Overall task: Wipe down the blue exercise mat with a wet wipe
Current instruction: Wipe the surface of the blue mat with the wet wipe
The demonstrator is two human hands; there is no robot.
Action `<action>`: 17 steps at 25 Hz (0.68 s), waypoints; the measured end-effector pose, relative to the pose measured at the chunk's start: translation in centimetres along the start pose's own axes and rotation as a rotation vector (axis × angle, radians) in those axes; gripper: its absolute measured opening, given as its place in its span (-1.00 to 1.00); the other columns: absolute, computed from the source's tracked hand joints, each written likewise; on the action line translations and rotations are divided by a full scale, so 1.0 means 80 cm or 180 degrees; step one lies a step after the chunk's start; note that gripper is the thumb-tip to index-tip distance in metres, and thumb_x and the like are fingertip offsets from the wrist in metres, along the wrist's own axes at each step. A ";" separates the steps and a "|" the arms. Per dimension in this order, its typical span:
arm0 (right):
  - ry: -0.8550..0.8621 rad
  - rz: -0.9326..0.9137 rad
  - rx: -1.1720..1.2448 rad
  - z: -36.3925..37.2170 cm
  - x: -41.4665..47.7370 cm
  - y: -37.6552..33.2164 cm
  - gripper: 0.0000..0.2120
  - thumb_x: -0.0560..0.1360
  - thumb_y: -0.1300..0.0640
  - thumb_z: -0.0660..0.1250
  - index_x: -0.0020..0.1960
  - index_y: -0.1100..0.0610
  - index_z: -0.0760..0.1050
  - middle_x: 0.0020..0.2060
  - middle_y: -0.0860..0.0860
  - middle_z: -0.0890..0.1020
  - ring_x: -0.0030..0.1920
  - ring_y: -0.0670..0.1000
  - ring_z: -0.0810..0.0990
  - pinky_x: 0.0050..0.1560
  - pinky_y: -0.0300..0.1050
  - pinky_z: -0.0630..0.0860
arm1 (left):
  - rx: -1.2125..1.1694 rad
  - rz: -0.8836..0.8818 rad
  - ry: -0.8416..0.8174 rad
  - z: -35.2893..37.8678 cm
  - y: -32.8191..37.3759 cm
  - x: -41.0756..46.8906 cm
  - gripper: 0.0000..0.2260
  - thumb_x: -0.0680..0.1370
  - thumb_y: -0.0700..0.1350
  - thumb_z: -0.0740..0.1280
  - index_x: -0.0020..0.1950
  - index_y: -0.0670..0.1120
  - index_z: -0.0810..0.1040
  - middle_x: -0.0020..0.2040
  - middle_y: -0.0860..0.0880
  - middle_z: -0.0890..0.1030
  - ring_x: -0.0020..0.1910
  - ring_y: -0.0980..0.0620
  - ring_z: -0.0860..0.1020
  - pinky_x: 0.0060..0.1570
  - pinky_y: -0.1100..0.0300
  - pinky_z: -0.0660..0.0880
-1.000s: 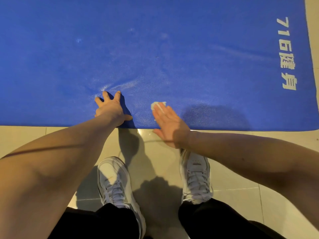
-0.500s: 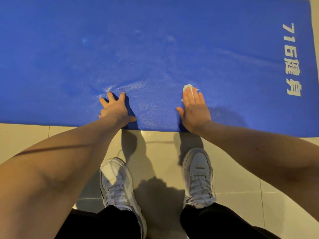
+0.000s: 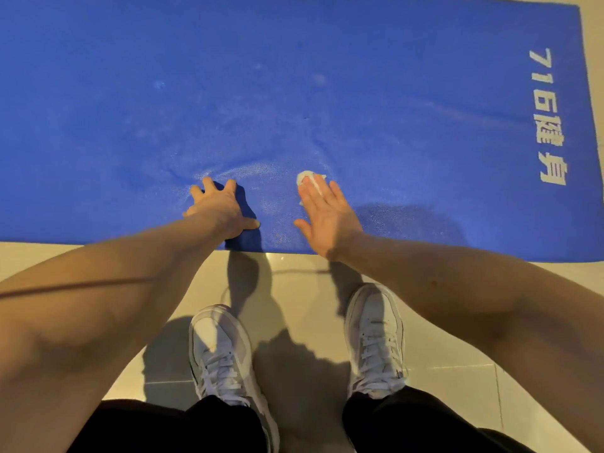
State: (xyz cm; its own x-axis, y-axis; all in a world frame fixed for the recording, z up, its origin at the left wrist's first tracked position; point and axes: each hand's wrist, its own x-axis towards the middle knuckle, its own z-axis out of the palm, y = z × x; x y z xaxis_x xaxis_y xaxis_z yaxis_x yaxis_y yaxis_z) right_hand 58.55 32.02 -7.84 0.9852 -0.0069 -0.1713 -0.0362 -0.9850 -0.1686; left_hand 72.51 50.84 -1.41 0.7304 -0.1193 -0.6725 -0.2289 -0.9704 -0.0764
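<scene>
The blue exercise mat (image 3: 376,103) lies flat on the floor and fills the upper half of the view, with white lettering near its right end. My left hand (image 3: 217,206) presses on the mat near its near edge, fingers spread, and the mat wrinkles just beyond the fingertips. My right hand (image 3: 327,217) lies flat a little to the right, straight fingers pressing a small white wet wipe (image 3: 309,179) onto the mat. Only the far part of the wipe shows past my fingertips.
Beige floor tiles (image 3: 457,322) run along the mat's near edge. My two white sneakers (image 3: 222,351) (image 3: 376,338) stand on the tiles just below the hands, with black trouser legs at the bottom. The mat's right end (image 3: 588,125) meets bare tile.
My right hand slid the wipe right, then back left toward my left hand. The left hand stayed pressed in the same spot on the mat.
</scene>
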 end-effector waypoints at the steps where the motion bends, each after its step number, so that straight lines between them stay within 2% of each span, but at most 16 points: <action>1: -0.0021 0.0215 -0.0043 -0.003 -0.001 0.019 -0.30 0.61 -0.19 0.12 0.59 0.22 0.12 0.59 0.11 0.15 0.59 0.20 0.07 0.54 0.24 0.05 | 0.0060 0.0001 0.0056 -0.006 0.003 0.001 -0.15 0.38 0.36 0.47 0.52 0.07 0.19 0.49 -0.11 0.10 0.47 -0.26 0.10 0.18 -0.25 0.48; 3: -0.0173 0.0695 -0.0250 -0.010 0.001 0.040 -0.28 0.61 -0.24 0.09 0.60 0.18 0.11 0.58 0.11 0.16 0.57 0.27 0.07 0.52 0.33 -0.01 | 0.0154 0.0005 0.0244 -0.016 0.010 0.006 -0.19 0.43 0.35 0.44 0.51 -0.04 0.25 0.51 -0.10 0.10 0.47 -0.25 0.10 0.25 -0.28 0.45; 6: -0.0329 0.1210 -0.0227 -0.014 0.015 0.018 -0.24 0.61 -0.30 -0.03 0.62 0.15 -0.02 0.60 0.13 0.04 0.56 0.35 -0.06 0.52 0.33 -0.13 | 0.0034 0.0030 0.0393 -0.018 0.015 0.017 -0.20 0.44 0.26 0.49 0.49 -0.10 0.24 0.57 -0.08 0.03 0.54 -0.25 0.02 0.32 -0.32 0.38; 8: -0.0333 0.1045 -0.0096 -0.011 0.026 -0.010 -0.24 0.61 -0.30 -0.07 0.63 0.15 -0.08 0.60 0.14 0.00 0.56 0.35 -0.12 0.54 0.29 -0.17 | -0.0048 0.0045 0.0347 -0.012 0.010 0.025 -0.12 0.42 0.23 0.53 0.56 -0.01 0.13 0.59 -0.05 -0.02 0.57 -0.25 -0.06 0.33 -0.36 0.35; 11: -0.0289 0.0221 -0.0025 -0.005 0.045 -0.052 -0.25 0.62 -0.27 -0.04 0.62 0.19 -0.07 0.61 0.12 0.02 0.58 0.29 -0.12 0.56 0.24 -0.11 | -0.0181 0.0064 0.0266 -0.006 0.003 0.033 -0.02 0.40 0.26 0.53 0.62 0.12 -0.03 0.60 -0.03 -0.06 0.57 -0.24 -0.08 0.29 -0.34 0.40; 13: -0.0246 -0.0088 0.0082 -0.002 0.053 -0.059 -0.26 0.63 -0.25 -0.01 0.62 0.20 -0.05 0.61 0.10 0.02 0.59 0.24 -0.10 0.57 0.19 -0.08 | -0.0142 0.0070 0.0303 -0.004 0.002 0.033 -0.01 0.40 0.28 0.52 0.62 0.14 -0.04 0.60 -0.03 -0.05 0.56 -0.24 -0.05 0.27 -0.30 0.43; 15: -0.0068 -0.0147 0.0072 -0.001 0.054 -0.036 -0.28 0.62 -0.23 0.01 0.62 0.19 0.01 0.61 0.07 0.06 0.60 0.19 -0.04 0.57 0.19 -0.01 | -0.0085 0.0061 0.0312 -0.005 0.003 0.032 -0.02 0.40 0.28 0.51 0.62 0.15 -0.04 0.59 -0.04 -0.05 0.56 -0.24 -0.05 0.26 -0.29 0.44; 17: 0.0075 0.0208 0.0176 -0.007 0.051 0.004 -0.28 0.60 -0.21 0.08 0.61 0.18 0.05 0.60 0.08 0.11 0.59 0.19 0.02 0.55 0.21 0.03 | -0.0133 0.0061 0.0280 -0.007 0.004 0.033 -0.01 0.40 0.27 0.52 0.62 0.15 -0.03 0.59 -0.04 -0.05 0.56 -0.25 -0.05 0.26 -0.31 0.44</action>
State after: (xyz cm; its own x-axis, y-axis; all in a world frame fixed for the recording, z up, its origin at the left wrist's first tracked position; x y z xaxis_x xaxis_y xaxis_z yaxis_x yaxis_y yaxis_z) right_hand 62.64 31.59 -8.07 0.9841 -0.0756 -0.1609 -0.1091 -0.9713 -0.2114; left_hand 74.69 50.12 -2.80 0.7803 -0.1542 -0.6061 -0.2177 -0.9755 -0.0322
